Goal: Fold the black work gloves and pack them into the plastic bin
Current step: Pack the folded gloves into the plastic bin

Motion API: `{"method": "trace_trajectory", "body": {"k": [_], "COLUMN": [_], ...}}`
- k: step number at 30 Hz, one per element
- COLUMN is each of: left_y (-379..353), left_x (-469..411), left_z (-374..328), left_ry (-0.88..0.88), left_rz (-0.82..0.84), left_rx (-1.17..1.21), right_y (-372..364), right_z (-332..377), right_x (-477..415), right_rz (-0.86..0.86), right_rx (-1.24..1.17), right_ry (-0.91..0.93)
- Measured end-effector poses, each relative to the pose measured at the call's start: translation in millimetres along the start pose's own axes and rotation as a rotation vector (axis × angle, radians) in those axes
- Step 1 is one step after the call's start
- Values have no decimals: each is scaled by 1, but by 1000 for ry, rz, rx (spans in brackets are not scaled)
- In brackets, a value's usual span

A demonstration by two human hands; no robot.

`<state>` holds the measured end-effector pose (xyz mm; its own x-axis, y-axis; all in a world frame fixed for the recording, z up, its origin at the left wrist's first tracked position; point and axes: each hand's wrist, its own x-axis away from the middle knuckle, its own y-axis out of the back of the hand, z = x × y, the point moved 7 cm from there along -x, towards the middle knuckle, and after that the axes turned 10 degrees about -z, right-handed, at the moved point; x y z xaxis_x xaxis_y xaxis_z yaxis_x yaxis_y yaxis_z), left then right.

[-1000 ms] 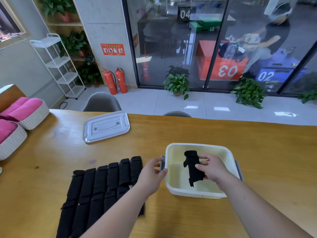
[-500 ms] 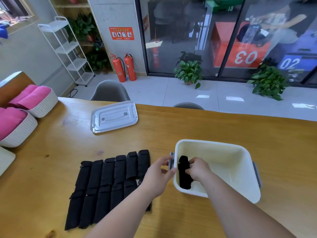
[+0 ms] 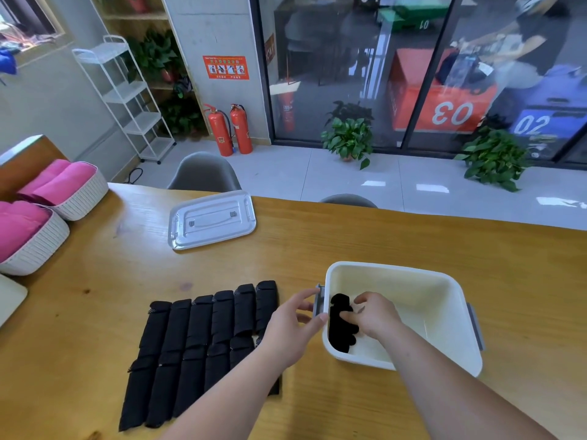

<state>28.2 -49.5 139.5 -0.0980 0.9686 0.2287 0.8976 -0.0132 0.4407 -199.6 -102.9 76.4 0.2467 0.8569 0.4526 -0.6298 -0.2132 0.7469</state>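
The right hand point(image 3: 376, 317) is inside the bin point(image 3: 394, 267), its fingers curled over a folded glove point(image 3: 340, 325) and pinching it. The black glove sits low in the bin, close against the left wall. The left hand point(image 3: 293, 327) grips the grey handle point(image 3: 318, 301) on that same side, with the thumb below and the fingers closed over the top edge.

A second ago the right hand held the glove higher, near the middle of the bin. Half a second ago the glove had reached the left wall, and now it is further down along that wall. The left hand has stayed at the handle throughout.

Just left of the bin, the other gloves point(image 3: 203, 338) lie flat on the table point(image 3: 413, 236) in a close row, unchanged. Further back the lid point(image 3: 212, 219) rests on the table, well apart from the bin. Two white baskets point(image 3: 79, 198) holding pink cloth stand at the far left edge.
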Motion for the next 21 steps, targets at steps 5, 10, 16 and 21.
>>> {"method": "trace_trajectory", "body": {"k": [5,10,16,21], "left_y": [24,64,93,92], "left_x": [5,22,52,61], "left_z": [13,64,118,128], "left_ry": [21,101,218,232], "left_rz": [-80,-168,-222,-173], "left_rx": [64,-26,-146,-228], "right_y": [36,50,-2,-69], "right_z": [23,66,116,117], "right_x": [31,80,133,147], "right_rz": [-71,-95,60,198], "right_rx": [-154,-389,-327,4], "right_ry": [121,254,483,547]}}
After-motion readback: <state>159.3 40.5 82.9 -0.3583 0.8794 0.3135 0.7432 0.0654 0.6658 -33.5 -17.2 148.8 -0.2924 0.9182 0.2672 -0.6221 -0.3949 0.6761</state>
